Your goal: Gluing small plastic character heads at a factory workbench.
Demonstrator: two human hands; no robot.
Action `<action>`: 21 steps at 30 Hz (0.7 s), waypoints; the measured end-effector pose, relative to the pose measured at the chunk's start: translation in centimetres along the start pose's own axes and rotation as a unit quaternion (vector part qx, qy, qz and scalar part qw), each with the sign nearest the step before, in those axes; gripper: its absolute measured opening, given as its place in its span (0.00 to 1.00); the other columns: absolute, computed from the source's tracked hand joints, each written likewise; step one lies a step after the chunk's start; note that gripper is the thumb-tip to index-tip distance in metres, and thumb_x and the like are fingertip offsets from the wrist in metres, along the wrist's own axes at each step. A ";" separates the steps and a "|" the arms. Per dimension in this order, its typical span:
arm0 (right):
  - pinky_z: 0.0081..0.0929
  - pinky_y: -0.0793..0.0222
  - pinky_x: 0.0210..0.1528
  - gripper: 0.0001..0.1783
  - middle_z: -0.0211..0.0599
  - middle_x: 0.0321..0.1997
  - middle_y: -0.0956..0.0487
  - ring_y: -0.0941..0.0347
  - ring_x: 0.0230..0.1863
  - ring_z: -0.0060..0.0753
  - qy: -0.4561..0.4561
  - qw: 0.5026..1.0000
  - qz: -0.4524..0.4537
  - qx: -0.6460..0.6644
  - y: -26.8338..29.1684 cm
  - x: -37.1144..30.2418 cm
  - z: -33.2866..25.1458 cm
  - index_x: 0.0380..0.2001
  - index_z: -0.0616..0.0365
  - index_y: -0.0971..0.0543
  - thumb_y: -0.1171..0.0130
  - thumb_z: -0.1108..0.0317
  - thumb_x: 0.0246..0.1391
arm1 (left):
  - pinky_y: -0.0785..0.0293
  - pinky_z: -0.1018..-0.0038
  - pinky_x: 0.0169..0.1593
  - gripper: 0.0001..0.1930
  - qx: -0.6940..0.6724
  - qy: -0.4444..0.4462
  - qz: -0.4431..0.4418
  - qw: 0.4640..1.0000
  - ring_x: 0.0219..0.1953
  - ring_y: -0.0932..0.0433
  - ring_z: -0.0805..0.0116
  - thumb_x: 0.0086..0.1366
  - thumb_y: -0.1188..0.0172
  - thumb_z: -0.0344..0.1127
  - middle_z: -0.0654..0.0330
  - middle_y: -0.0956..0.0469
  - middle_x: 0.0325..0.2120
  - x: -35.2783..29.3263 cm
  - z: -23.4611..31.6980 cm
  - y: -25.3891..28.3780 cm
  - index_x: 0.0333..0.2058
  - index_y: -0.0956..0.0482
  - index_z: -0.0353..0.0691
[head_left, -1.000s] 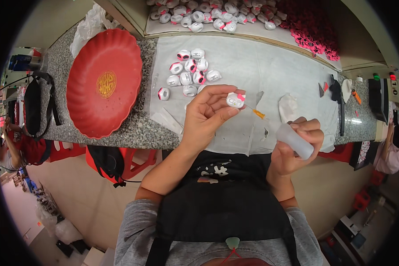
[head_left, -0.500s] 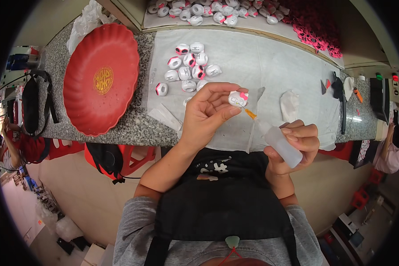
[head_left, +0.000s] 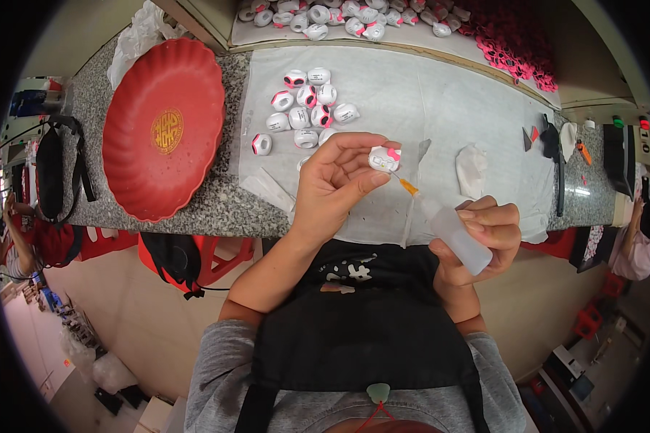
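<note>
Between the thumb and fingers of my left hand [head_left: 337, 177] is a small white cat-head figurine [head_left: 384, 158] with a pink bow. My right hand [head_left: 486, 238] grips a translucent squeeze bottle [head_left: 461, 240] with an orange needle tip [head_left: 409, 187]. The thin needle points up and left at the figurine's lower edge; whether it touches I cannot tell. Beyond my left hand, several white and pink figurine heads [head_left: 298, 117] lie on the white paper sheet [head_left: 448, 94]. A crumpled white cloth [head_left: 471, 170] lies beyond my right hand.
A large red scalloped tray [head_left: 133, 115] stands at the left on the granite counter [head_left: 242, 225]. More white heads [head_left: 368, 16] and a pile of pink parts [head_left: 520, 61] fill the shelf at the back. An orange-handled tool [head_left: 583, 153] lies at the right. Other people are at both sides.
The figurine has turned slightly in my left fingers and shifted a little to the left. My right hand and the bottle have hardly moved.
</note>
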State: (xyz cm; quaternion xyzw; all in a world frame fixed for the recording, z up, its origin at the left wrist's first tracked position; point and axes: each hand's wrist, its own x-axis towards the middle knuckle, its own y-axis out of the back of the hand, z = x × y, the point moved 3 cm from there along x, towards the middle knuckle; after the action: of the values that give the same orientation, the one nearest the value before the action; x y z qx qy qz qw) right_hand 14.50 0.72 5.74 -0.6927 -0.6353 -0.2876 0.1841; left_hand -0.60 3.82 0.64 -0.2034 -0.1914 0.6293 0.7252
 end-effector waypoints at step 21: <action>0.17 0.37 0.22 0.22 0.33 0.25 0.35 0.38 0.20 0.24 0.021 1.000 -0.008 -0.008 0.0 -0.2 0.1 0.24 0.56 0.36 0.34 0.72 0.24 | 0.34 0.80 0.42 0.16 -0.007 -0.005 -0.017 1.000 0.38 0.32 0.73 0.47 0.48 0.18 0.56 0.32 0.35 -0.2 0.0 -0.3 0.38 0.36 0.31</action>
State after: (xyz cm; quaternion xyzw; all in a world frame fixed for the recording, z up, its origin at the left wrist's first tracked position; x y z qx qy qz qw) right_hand 14.54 0.65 5.52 -0.6829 -0.6344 -0.3085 0.1898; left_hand -0.40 3.63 0.79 -0.2022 -0.2029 0.6165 0.7334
